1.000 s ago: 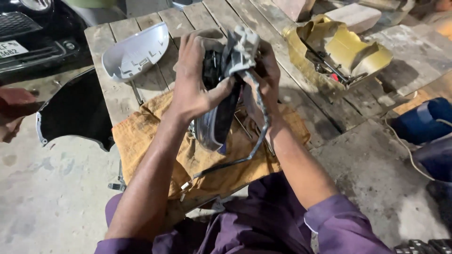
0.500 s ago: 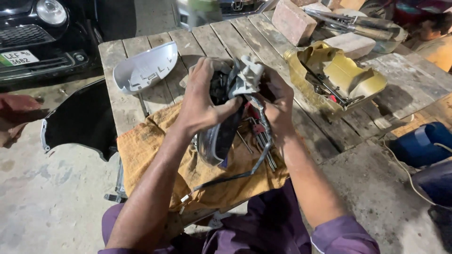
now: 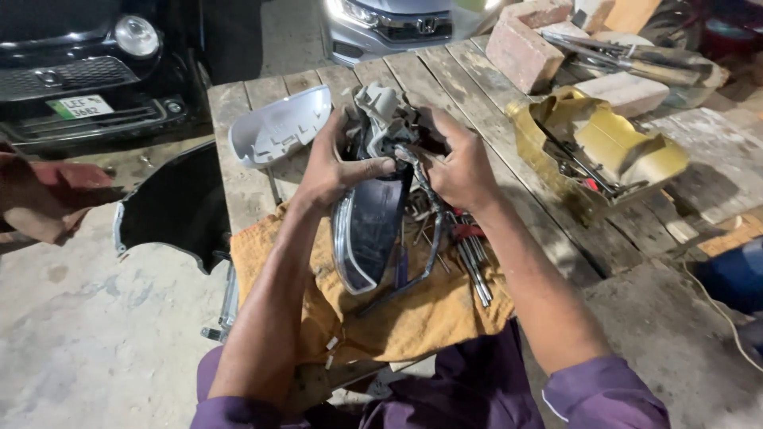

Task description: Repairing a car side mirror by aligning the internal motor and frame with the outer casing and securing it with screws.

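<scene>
Both my hands hold a car side mirror assembly (image 3: 373, 214) above a wooden table (image 3: 469, 71). My left hand (image 3: 334, 167) grips its grey upper housing from the left, thumb across the front. My right hand (image 3: 457, 163) clasps the same part from the right. The dark mirror body with a chrome edge hangs down over an orange cloth (image 3: 413, 318), and a cable (image 3: 425, 246) dangles from it. Several metal tools (image 3: 469, 254) lie on the cloth under my right wrist.
A white mirror cover (image 3: 278, 127) lies on the table's left side. A cut yellow container (image 3: 596, 151) holds tools at right, with bricks (image 3: 528, 48) behind. A black car (image 3: 87, 71) and a silver car (image 3: 397, 24) stand beyond. A dark panel (image 3: 171, 206) leans at left.
My view has tilted up and both hands with the mirror assembly have lifted slightly toward the table's far side. The grip looks the same.
</scene>
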